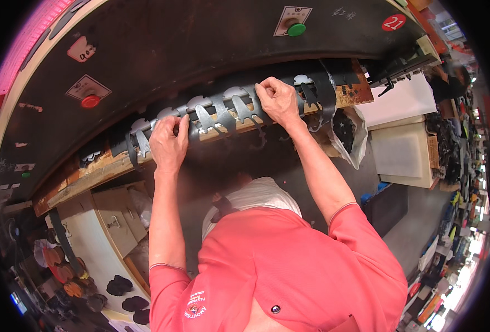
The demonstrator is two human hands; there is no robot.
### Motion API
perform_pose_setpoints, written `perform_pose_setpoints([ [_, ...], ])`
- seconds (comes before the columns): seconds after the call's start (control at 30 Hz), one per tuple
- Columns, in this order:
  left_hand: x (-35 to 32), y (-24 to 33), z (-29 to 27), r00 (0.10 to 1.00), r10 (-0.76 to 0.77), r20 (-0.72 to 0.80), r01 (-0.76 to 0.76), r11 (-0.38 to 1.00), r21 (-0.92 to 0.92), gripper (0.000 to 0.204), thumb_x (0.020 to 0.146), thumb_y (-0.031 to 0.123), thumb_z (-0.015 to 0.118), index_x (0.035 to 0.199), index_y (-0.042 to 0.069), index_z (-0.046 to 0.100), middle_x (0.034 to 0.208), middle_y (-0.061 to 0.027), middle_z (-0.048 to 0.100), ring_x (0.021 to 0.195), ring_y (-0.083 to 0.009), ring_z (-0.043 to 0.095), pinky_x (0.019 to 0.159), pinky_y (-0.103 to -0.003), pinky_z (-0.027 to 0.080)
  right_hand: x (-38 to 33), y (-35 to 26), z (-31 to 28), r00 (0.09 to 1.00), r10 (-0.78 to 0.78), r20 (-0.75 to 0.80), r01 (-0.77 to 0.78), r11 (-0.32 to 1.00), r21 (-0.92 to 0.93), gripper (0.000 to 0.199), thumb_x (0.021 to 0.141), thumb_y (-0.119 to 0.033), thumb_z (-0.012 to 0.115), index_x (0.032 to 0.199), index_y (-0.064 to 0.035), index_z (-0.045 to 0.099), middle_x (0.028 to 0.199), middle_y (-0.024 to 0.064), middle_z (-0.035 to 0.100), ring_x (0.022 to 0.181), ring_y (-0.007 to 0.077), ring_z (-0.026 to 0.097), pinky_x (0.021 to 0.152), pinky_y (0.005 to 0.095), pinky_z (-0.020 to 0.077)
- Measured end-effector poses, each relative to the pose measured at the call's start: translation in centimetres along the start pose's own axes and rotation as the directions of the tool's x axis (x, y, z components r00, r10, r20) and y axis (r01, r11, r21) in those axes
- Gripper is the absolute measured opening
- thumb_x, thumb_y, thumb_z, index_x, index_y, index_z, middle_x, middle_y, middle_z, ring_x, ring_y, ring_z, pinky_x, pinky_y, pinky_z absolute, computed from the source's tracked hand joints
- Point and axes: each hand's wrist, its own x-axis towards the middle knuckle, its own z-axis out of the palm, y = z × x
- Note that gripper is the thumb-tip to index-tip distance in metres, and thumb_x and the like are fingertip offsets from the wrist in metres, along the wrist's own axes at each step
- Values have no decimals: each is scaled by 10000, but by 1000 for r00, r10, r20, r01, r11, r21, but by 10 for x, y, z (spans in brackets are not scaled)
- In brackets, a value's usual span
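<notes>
Dark cut-out sheet [224, 115] spans between left hand [168, 145] and right hand [280, 103], long axis left-right, draped over desk [101, 176]; neither hand nearer. Fingers [184, 129] bunched; whether clamped on it, can't tell.

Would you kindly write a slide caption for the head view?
Left hand and right hand at dark sheeting with cut-outs, draped over a wooden edge.

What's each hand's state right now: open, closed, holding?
Left hand: fingers curled at the dark cut-out material; grip can't be told.
Right hand: fingers bent at it too; grip can't be told.
</notes>
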Motion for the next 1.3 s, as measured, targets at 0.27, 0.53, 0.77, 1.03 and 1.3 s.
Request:
perform_pose_setpoints([
  [0.27,-2,4,-4,996,-57,74,58,998,-19,225,915,200,816,807,48,689,731,-92,677,742,-301,655,697,-430,514,-3,-3,-4,999,-8,34,10,999,-44,181,921,-197,738,841,-40,692,819,156,731,750,361,714,696,445,560],
  [0.53,0,7,-6,987,-84,135,88,996,-27,200,873,167,835,801,57,684,732,-91,675,747,-306,655,706,-440,518,-2,9,-14,974,223,41,-223,912,344,158,1020,-159,761,942,-24,738,711,-80,582,638,7,468,578,203,373],
  [0.77,33,19,-25,936,-134,324,148,989,-17,141,897,121,807,899,30,699,833,-133,703,795,-341,678,742,-465,539,30,-29,3,961,276,-23,-242,876,417,162,1010,-154,758,992,5,733,780,-61,610,694,7,529,628,179,428],
  [1.03,93,-15,24,967,52,251,-62,998,33,433,931,35,747,1356,0,675,1464,-190,646,1398,-408,573,1155,-501,454,98,-75,103,928,-202,314,259,954,-151,826,774,-340,878,1444,57,601,1485,354,533,1375,499,522,1159,508,458],
  [1.3,85,-24,30,967,45,250,-43,999,-13,454,919,62,772,1358,23,660,1467,-161,627,1402,-392,559,1112,-514,461,114,-60,81,945,-10,326,-63,975,212,695,749,-182,898,1392,-16,694,1491,213,594,1379,311,580,1163,401,453],
])
